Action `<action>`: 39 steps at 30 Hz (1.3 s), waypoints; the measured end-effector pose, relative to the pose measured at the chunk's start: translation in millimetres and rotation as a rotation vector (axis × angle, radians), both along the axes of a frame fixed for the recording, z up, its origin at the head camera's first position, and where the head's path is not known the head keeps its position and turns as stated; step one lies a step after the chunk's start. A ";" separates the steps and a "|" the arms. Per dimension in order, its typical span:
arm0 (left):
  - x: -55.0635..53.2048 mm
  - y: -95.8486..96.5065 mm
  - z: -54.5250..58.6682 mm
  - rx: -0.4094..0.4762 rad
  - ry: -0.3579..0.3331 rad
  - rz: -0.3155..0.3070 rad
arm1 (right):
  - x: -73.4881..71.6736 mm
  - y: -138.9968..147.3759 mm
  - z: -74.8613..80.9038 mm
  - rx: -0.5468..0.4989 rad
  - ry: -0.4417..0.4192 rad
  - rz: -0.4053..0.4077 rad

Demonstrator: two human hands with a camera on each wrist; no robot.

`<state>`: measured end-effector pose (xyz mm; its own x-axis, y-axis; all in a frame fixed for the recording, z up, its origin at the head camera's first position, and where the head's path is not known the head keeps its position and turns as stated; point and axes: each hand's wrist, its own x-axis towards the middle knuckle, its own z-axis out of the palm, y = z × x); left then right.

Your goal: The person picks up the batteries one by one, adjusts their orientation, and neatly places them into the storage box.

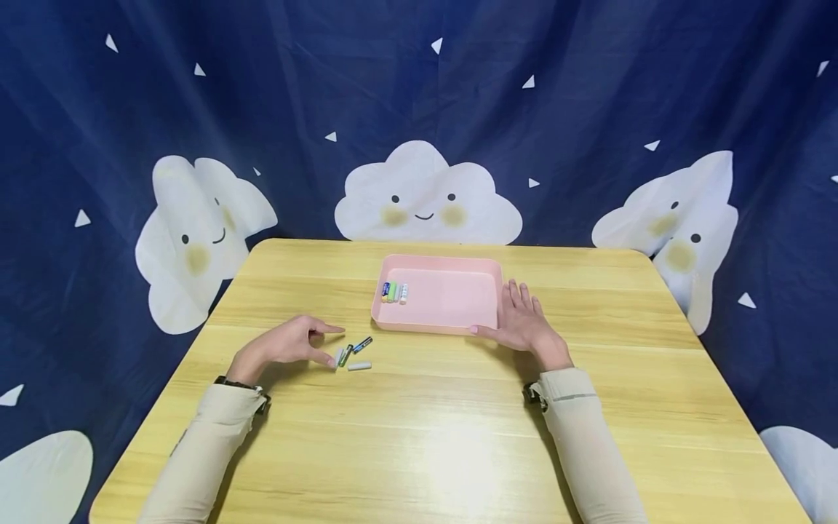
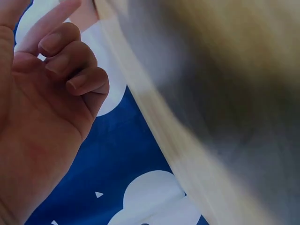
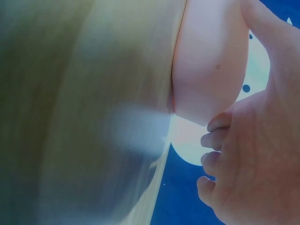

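Note:
My left hand (image 1: 288, 343) hovers just left of a small group of loose batteries, thumb and index finger spread apart and nothing between them. Its other fingers are curled in, as the left wrist view shows. Closest to the thumb tip lies a pale battery (image 1: 338, 357), beside a dark green one (image 1: 346, 355). A black and blue battery (image 1: 363, 345) and a light grey one (image 1: 359, 366) lie to their right. Around the front right corner of the pink tray (image 1: 445, 329), my right hand (image 1: 524, 326) rests with fingers extended along the side and thumb at the front rim.
Inside the tray's left end, several batteries stand side by side, among them a blue one (image 1: 385, 292), a green one (image 1: 392, 292) and a white one (image 1: 403, 294). The wooden table (image 1: 393, 437) ends at a dark blue curtain (image 1: 419, 87) with cloud prints.

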<state>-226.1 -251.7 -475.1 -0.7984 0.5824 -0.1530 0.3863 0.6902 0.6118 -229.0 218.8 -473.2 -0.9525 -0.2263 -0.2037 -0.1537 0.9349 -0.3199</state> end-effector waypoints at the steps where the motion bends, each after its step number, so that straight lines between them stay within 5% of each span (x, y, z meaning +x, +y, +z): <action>1: 1.0 0.4 -0.9 -0.003 -0.004 -0.001 | -0.1 -0.2 -0.2 0.003 0.000 0.002; 25: 9.5 7.3 -4.0 -0.086 0.042 -0.023 | -0.3 -0.5 -1.6 0.024 0.000 0.003; 39: 5.5 1.9 -0.9 -0.040 0.042 -0.004 | 0.6 0.2 -2.1 0.022 0.000 0.006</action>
